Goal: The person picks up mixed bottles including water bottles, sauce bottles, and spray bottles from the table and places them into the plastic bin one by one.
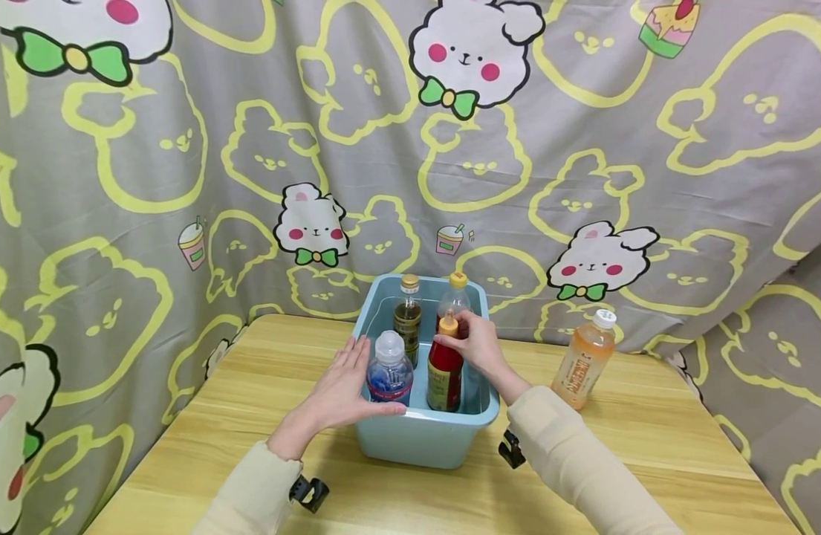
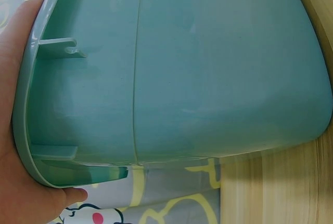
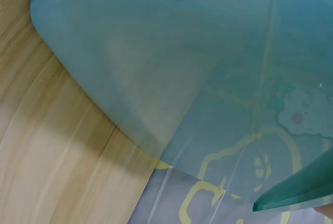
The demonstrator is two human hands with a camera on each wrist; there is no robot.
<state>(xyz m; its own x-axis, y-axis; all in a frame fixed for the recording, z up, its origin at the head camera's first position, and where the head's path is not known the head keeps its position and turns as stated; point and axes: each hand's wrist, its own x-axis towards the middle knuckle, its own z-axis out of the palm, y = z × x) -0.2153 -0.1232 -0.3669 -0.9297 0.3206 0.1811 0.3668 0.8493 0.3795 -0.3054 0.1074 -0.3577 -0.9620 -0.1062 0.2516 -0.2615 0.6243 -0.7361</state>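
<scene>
A light blue plastic bin (image 1: 417,443) stands on the wooden table with several bottles upright inside. My right hand (image 1: 478,343) pinches the top of a red sauce bottle (image 1: 445,374) by its orange cap, at the bin's front right. Laid along the left rim, my left hand (image 1: 336,394) has straight fingers, its thumb stretched over the front rim beside a clear bottle with a white cap (image 1: 389,371). Behind stand a dark bottle with a gold cap (image 1: 407,321) and a yellow-capped bottle (image 1: 455,299), partly hidden by my right hand. The left wrist view shows the bin's outer wall (image 2: 182,67).
To the right of the bin, a bottle of orange drink (image 1: 586,362) with a white cap stands on the table (image 1: 651,446). A grey patterned curtain (image 1: 383,171) hangs close behind the bin and along both sides.
</scene>
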